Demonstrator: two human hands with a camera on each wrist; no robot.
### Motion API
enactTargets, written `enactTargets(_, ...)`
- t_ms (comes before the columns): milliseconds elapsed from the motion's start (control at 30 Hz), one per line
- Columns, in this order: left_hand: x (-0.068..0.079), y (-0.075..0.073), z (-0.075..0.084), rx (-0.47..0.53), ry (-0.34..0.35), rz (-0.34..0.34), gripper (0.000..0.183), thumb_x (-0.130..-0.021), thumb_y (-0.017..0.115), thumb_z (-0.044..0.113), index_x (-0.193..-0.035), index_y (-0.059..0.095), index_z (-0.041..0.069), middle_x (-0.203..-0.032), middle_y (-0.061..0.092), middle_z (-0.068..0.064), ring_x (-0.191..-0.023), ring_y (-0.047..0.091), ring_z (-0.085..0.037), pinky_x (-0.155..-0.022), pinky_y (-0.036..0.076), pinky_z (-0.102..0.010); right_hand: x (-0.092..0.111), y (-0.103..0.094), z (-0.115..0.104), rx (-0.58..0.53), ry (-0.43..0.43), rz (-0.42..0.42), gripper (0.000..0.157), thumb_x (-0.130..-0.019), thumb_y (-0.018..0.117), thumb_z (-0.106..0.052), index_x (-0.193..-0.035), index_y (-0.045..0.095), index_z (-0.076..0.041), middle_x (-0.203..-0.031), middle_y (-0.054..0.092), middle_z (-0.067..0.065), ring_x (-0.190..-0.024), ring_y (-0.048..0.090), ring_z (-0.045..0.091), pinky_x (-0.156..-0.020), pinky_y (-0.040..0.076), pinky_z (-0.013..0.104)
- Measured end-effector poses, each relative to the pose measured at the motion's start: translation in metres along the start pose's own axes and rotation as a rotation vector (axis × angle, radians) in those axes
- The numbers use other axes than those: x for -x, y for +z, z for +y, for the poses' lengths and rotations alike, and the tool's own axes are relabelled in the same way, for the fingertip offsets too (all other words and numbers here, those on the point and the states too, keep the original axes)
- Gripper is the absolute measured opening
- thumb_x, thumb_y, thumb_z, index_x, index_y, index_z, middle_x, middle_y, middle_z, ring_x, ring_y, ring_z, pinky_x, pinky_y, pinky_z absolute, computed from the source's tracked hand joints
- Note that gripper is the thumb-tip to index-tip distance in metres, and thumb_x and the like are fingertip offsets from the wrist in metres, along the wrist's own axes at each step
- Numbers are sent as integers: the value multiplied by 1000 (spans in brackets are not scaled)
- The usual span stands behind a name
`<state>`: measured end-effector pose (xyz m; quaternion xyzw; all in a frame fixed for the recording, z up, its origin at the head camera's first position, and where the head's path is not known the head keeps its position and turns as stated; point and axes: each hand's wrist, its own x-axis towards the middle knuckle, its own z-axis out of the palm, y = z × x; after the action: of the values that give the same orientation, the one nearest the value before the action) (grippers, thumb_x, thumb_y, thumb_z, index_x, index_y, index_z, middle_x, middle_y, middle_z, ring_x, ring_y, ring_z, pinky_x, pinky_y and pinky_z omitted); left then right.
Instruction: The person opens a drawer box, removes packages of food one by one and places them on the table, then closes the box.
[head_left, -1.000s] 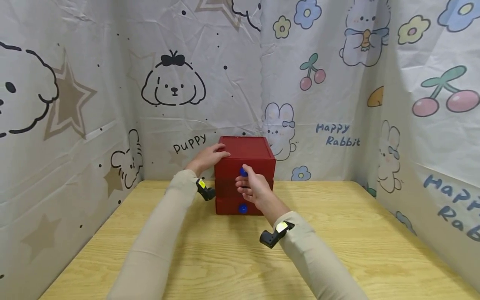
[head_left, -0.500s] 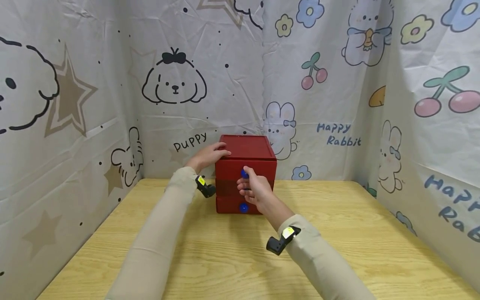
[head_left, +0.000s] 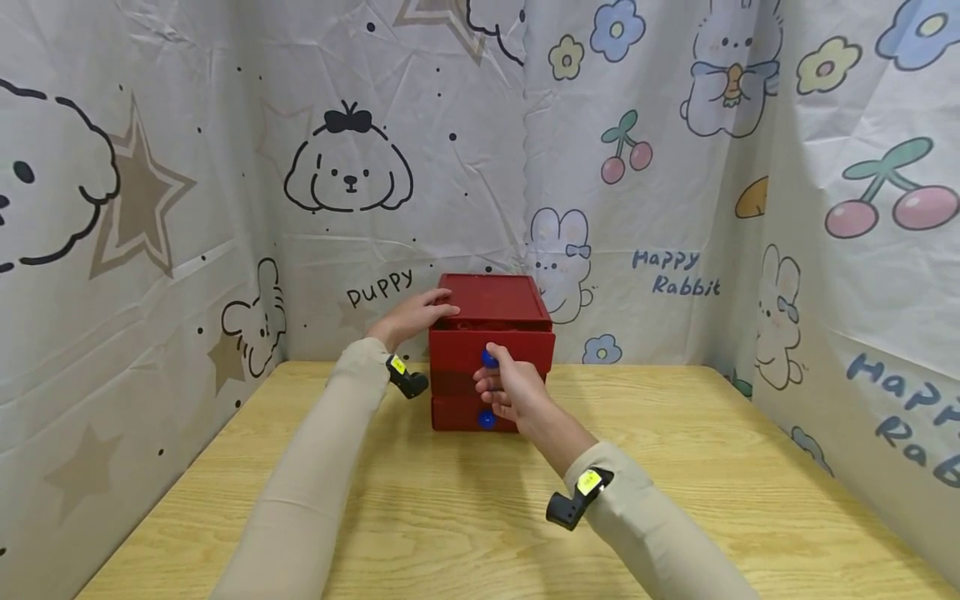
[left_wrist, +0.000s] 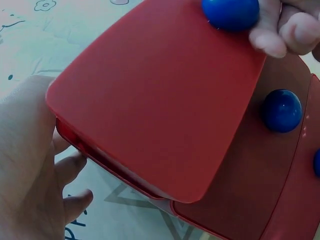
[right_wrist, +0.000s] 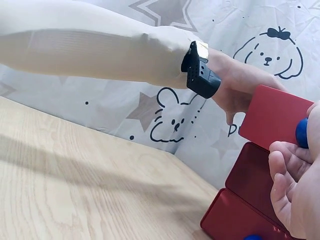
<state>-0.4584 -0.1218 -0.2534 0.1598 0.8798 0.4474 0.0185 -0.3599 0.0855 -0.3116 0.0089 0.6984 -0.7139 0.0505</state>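
Observation:
A red cabinet (head_left: 495, 297) with three drawers stands on the table. Its top drawer (head_left: 453, 350) is pulled out a little, leaving a dark gap under the lid. Thumb and fingers of my right hand (head_left: 525, 392) pinch the blue knob (left_wrist: 230, 12) of that drawer, the other fingers loosely bent below. My left hand (head_left: 411, 318) rests on the cabinet's upper left edge; some of its fingers (left_wrist: 77, 205) hang along the side in the left wrist view. The middle knob (left_wrist: 281, 111) and the bottom knob (head_left: 487, 419) are blue too, on drawers that are closed.
The wooden table (head_left: 420, 517) carries the cabinet near its back edge. Printed cloth (head_left: 337, 250) with cartoon animals hangs behind and on both sides. Each wrist wears a small black camera (head_left: 577, 500).
The top drawer has slid out toward me, opening a gap under the lid. My right hand has moved back and slightly down with the knob; the left hand has stayed on the cabinet.

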Motion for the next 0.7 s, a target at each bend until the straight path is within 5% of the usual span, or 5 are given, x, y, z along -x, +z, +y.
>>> enactTargets(700,0,-3,0,-38,14,-20,73,-102,56,48,-164,32,16,-166,30,-13,-149,32,-33,-119,25,-57,19,-3,3,53,-3,-28,60,-101,54,-60,-87,73,-4,-74,66,3,-60,59,12,-57,48,23)
